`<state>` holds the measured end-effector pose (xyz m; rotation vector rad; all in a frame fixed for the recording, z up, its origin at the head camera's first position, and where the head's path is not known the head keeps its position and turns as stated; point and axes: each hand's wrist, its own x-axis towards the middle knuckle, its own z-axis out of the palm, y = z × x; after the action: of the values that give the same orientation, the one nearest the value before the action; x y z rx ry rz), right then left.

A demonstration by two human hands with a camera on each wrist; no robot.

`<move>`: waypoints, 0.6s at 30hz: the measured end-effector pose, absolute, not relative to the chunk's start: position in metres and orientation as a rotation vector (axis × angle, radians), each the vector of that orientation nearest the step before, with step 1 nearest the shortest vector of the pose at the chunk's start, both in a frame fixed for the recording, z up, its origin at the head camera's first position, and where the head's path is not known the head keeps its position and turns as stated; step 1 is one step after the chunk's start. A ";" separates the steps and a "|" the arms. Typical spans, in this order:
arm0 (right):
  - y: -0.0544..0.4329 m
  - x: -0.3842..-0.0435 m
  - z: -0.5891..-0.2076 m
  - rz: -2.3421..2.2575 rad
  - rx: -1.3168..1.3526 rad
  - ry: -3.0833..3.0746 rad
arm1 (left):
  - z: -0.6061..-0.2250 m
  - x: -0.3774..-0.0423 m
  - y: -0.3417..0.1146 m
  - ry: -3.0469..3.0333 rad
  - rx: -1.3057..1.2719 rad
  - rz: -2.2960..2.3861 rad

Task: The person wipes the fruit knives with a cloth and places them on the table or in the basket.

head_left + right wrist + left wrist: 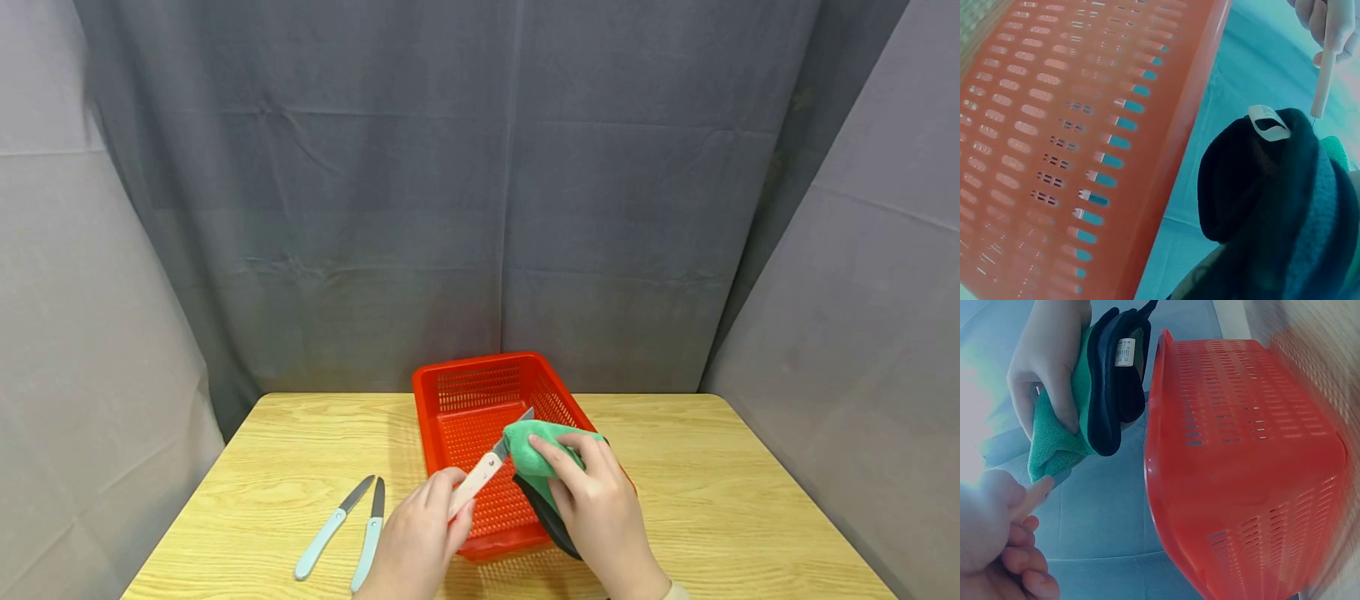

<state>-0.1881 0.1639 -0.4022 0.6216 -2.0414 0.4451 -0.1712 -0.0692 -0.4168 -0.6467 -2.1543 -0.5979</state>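
My left hand [416,537] grips a knife by its cream handle [477,485], the blade pointing away to the upper right. Folded over the middle of that blade is a green cloth [534,446] with black edging, pinched by my right hand [603,517]. The blade tip [528,414] shows past the cloth's far side. Both hands work above the near part of a red plastic basket [480,363]. In the left wrist view the cloth [1054,447] wraps the blade close to the handle [1038,495]. A white label [1269,123] hangs from the cloth in the right wrist view.
Two knives with pale blue handles, a left one [321,543] and a right one [367,553], lie on the wooden table [247,500] left of the basket, blades pointing away. Grey curtains [375,208] enclose the table at the back and sides.
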 end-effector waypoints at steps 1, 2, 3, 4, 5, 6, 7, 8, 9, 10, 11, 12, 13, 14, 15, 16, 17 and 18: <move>0.164 -0.188 -0.402 0.447 0.617 -2.042 | -0.417 -0.172 -0.069 -2.147 -0.652 -0.593; 0.164 -0.189 -0.402 0.444 0.614 -2.038 | -0.418 -0.172 -0.069 -2.141 -0.655 -0.591; 0.164 -0.189 -0.402 0.445 0.609 -2.037 | -0.418 -0.172 -0.070 -2.136 -0.658 -0.590; 0.164 -0.190 -0.403 0.441 0.605 -2.033 | -0.418 -0.172 -0.070 -2.132 -0.661 -0.586; 0.165 -0.191 -0.403 0.436 0.601 -2.030 | -0.419 -0.172 -0.070 -2.129 -0.664 -0.583; 0.165 -0.191 -0.403 0.431 0.597 -2.028 | -0.419 -0.173 -0.070 -2.125 -0.666 -0.582; 0.166 -0.192 -0.403 0.436 0.591 -2.032 | -0.419 -0.173 -0.070 -2.121 -0.669 -0.579; 0.166 -0.193 -0.404 0.430 0.588 -2.028 | -0.419 -0.173 -0.070 -2.118 -0.671 -0.576; 0.166 -0.193 -0.404 0.429 0.582 -2.029 | -0.419 -0.173 -0.070 -2.115 -0.673 -0.573; 0.167 -0.194 -0.404 0.425 0.577 -2.025 | -0.419 -0.173 -0.070 -2.112 -0.675 -0.571; 0.167 -0.195 -0.404 0.424 0.570 -2.026 | -0.420 -0.173 -0.070 -2.111 -0.676 -0.571; 0.168 -0.195 -0.404 0.425 0.563 -2.029 | -0.420 -0.173 -0.070 -2.110 -0.678 -0.571; 0.168 -0.196 -0.404 0.424 0.552 -2.032 | -0.420 -0.173 -0.071 -2.111 -0.679 -0.572; 0.168 -0.197 -0.404 0.418 0.541 -2.033 | -0.420 -0.173 -0.071 -2.111 -0.681 -0.574; 0.169 -0.197 -0.404 0.417 0.527 -2.037 | -0.420 -0.173 -0.071 -2.113 -0.682 -0.578; 0.169 -0.197 -0.404 0.416 0.513 -2.039 | -0.420 -0.173 -0.071 -2.114 -0.684 -0.581; 0.169 -0.198 -0.404 0.414 0.494 -2.042 | -0.420 -0.173 -0.071 -2.115 -0.686 -0.580; 0.169 -0.198 -0.404 0.417 0.477 -2.044 | -0.420 -0.173 -0.071 -2.115 -0.685 -0.581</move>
<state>-0.1978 0.1695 -0.4043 0.4771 -2.0437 0.4172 -0.1732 -0.0709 -0.4196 -0.6847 -2.1149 -0.5807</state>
